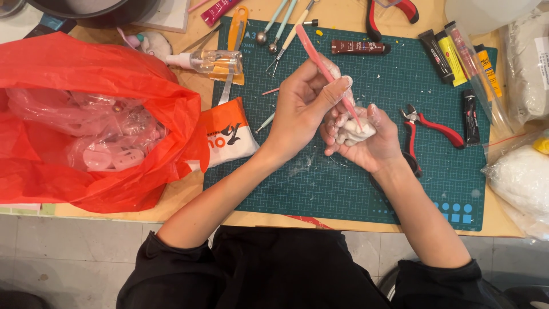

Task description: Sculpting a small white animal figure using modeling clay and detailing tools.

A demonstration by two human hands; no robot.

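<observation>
My left hand (300,111) grips a thin pink sculpting tool (320,60) like a pen, its tip pressed onto a small white clay lump (359,130). My right hand (380,146) cups that lump from below, its fingers smeared with white clay. Both hands hover over the middle of a green cutting mat (343,189), on a wooden tabletop.
A big red plastic bag (86,74) of pale plastic pieces fills the left side. An orange-and-white packet (229,134) and a spray bottle (214,60) lie by the mat's left edge. Red-handled pliers (434,129), paint tubes (452,54), a brown tube (357,47), ball tools (274,26) and bagged white clay (523,177) surround the hands.
</observation>
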